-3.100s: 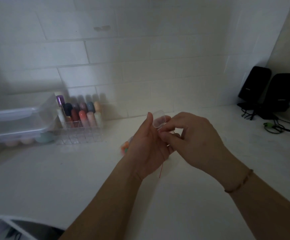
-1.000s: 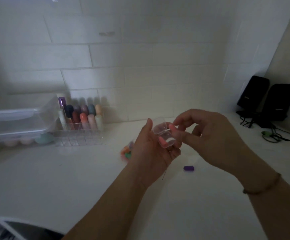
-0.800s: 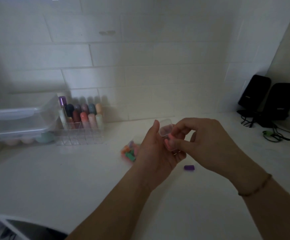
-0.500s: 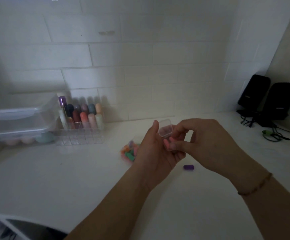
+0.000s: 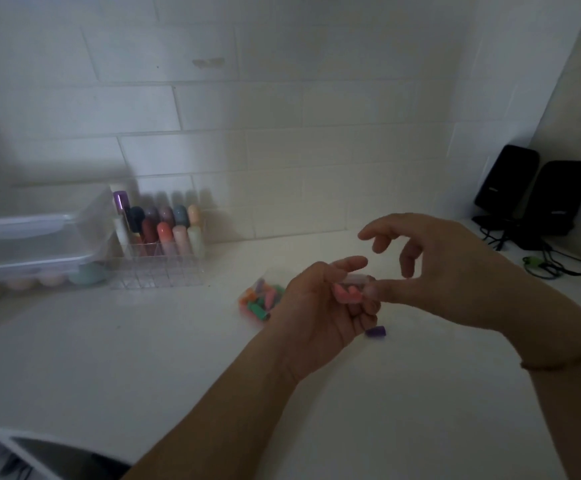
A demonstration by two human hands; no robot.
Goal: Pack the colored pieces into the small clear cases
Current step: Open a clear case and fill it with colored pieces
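Note:
A small clear case [image 5: 349,289] with pink pieces inside lies in my left hand [image 5: 320,317], whose fingers curl around it above the white counter [image 5: 143,358]. My right hand [image 5: 445,268] is just to its right; the thumb tip touches the case's right side while the other fingers are lifted and spread. A pile of colored pieces [image 5: 259,299] in orange, green and pink lies on the counter behind my left hand. One purple piece [image 5: 375,331] lies alone under my hands.
A clear organizer [image 5: 159,258] with colored tubes stands at the back wall. A clear lidded box [image 5: 36,244] sits to its left. Two black speakers [image 5: 535,195] with cables stand at the back right corner.
The case's lid, which stood up open, is now down. My right hand's fingers have lifted and spread, leaving only the thumb at the case. Both hands have dropped slightly.

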